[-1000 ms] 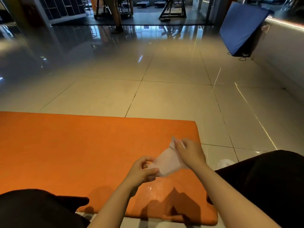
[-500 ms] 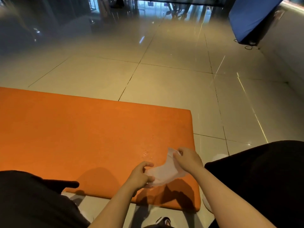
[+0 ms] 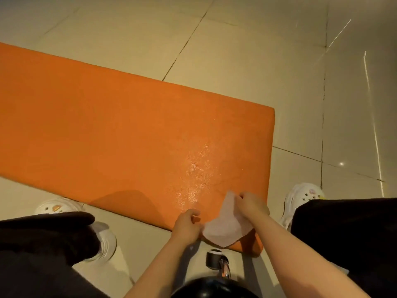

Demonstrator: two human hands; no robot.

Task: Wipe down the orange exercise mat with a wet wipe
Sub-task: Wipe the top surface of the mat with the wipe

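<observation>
Pale glossy floor tiles point(image 3: 247, 61) spread under the orange exercise mat point(image 3: 107, 130), which lay flat and slanted from far left to near right, its near right corner just in front of the person. Both hands held the wet wipe point(image 3: 223, 226) above that corner: the left hand point(image 3: 187, 225) pinched its left edge, the right hand point(image 3: 252, 206) gripped its upper right part, fingers curled. The step looked like unfolding or refolding the wipe between strokes. Next it would need pressing flat to the mat and sweeping leftward. A glistening wet patch point(image 3: 197, 168) marked the mat's right end; the rest looked matte and probably unwiped.
</observation>
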